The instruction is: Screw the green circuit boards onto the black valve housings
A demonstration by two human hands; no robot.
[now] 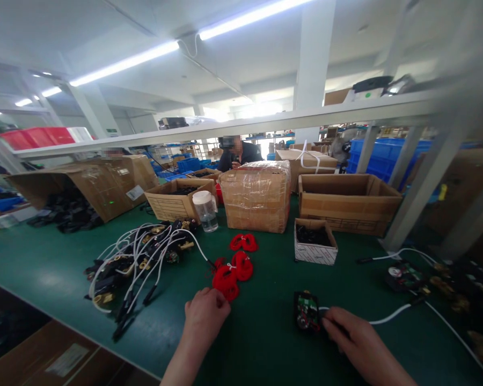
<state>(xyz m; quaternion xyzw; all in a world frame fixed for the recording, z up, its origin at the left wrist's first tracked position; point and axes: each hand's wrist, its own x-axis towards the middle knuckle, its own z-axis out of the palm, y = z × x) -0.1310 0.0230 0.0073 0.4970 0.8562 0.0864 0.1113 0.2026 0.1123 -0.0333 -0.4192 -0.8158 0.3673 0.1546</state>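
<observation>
My left hand (206, 313) is closed in a pinch at the lower edge of a bundle of red wires (225, 283). Whatever lies between its fingertips is hidden. Two more red bundles, one (242, 266) beside the first and one (243, 242) farther back, lie on the green tabletop. To the right, the fingers of my right hand (352, 329) are closed on the side of a small black housing (306, 312). A green circuit board and a round metallic part show in its open face. A white cable (390, 314) passes behind that hand.
At left lies a heap of black units with brass fittings and white cables (145, 254); similar units (406, 276) lie at right. Behind stand a clear bottle (205, 212), a wrapped carton (255, 201) and a small box of black parts (316, 253). A person (241, 153) sits opposite.
</observation>
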